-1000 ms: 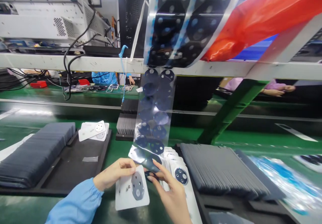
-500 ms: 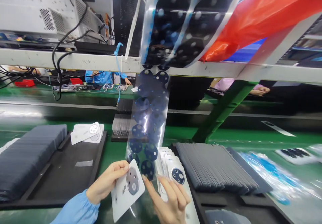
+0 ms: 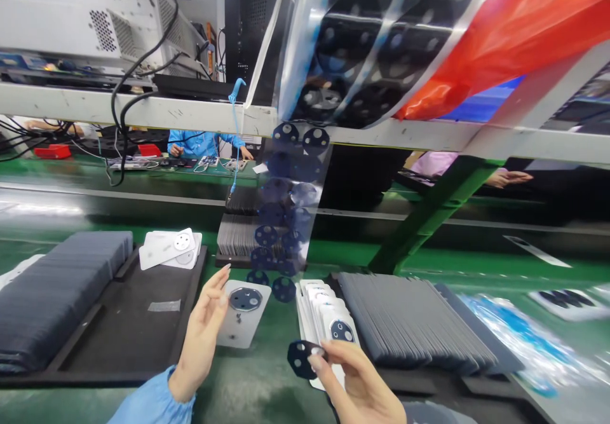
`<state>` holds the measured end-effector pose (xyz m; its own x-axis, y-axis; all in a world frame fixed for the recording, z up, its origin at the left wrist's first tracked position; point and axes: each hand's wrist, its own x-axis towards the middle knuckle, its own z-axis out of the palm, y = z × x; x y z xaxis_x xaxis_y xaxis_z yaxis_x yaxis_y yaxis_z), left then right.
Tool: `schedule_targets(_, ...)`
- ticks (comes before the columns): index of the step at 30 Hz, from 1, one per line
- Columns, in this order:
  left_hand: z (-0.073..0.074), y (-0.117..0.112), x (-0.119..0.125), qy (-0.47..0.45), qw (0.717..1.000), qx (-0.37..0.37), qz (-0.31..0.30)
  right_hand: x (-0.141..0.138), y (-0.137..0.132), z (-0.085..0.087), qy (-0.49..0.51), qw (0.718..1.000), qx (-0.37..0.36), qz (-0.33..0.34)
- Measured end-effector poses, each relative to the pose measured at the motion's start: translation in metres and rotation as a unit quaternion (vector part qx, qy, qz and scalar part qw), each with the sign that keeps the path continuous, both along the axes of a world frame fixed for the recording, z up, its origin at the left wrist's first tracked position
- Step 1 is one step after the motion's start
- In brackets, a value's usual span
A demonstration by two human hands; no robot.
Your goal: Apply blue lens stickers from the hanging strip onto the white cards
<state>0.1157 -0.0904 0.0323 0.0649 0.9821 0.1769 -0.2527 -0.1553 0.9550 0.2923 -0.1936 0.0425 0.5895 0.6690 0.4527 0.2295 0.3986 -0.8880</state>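
Note:
My left hand (image 3: 203, 335) grips the edge of a white phone back cover (image 3: 242, 313) with a round camera ring, held tilted above the green bench. My right hand (image 3: 357, 382) pinches a dark round film piece (image 3: 299, 358) with holes, just lifted off. A clear film strip (image 3: 286, 220) bearing several dark round pieces hangs from the shelf above, its lower end between my hands. A row of white covers (image 3: 324, 316) stands on edge beside my right hand.
A black tray (image 3: 138, 322) at left holds stacked dark sheets (image 3: 57, 290) and two white covers (image 3: 172, 248). More dark sheets (image 3: 414, 319) fill a tray at right. An orange bag (image 3: 505, 36) hangs overhead. Other workers' hands show across the conveyor.
My right hand pulled one dark round piece off the strip and moved down and right. My left hand turned the white cover flatter and raised it.

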Motion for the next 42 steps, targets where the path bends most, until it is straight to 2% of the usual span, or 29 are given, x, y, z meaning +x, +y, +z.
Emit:
schedule_targets(2,-0.003,-0.008,0.0,-0.008,1.0,-0.006,0.024,-0.003,0.007,0.004,0.091,0.995,-0.033,0.012)
schedule_targets(4,-0.005,-0.015,0.0,0.0,0.998,-0.052,0.025,-0.007,0.015,0.006,0.121,0.991,-0.037,0.035)
schedule_targets(7,-0.005,-0.023,0.005,0.017,0.994,-0.107,-0.011,-0.013,0.028,0.01,0.101,0.991,-0.042,0.082)
schedule_targets(10,-0.002,-0.025,0.013,0.002,0.99,-0.13,-0.057,-0.019,0.043,0.013,0.09,0.981,-0.096,0.145)
schedule_targets(13,0.0,-0.024,0.018,-0.017,0.985,-0.147,-0.083,-0.025,0.054,0.011,0.08,0.973,-0.135,0.171)
schedule_targets(18,-0.001,-0.025,0.019,-0.021,0.982,-0.16,-0.102,-0.027,0.062,-0.008,0.074,0.976,-0.136,0.151)
schedule_targets(22,-0.005,-0.028,0.019,-0.012,0.98,-0.169,-0.107,-0.024,0.062,-0.019,0.076,0.968,-0.193,0.14)
schedule_targets(29,-0.007,-0.029,0.02,0.006,0.978,-0.178,-0.113,-0.02,0.061,-0.015,0.078,0.96,-0.228,0.144)
schedule_targets(42,-0.01,-0.029,0.018,0.037,0.977,-0.172,-0.124,-0.023,0.058,-0.014,0.08,0.964,-0.22,0.125)
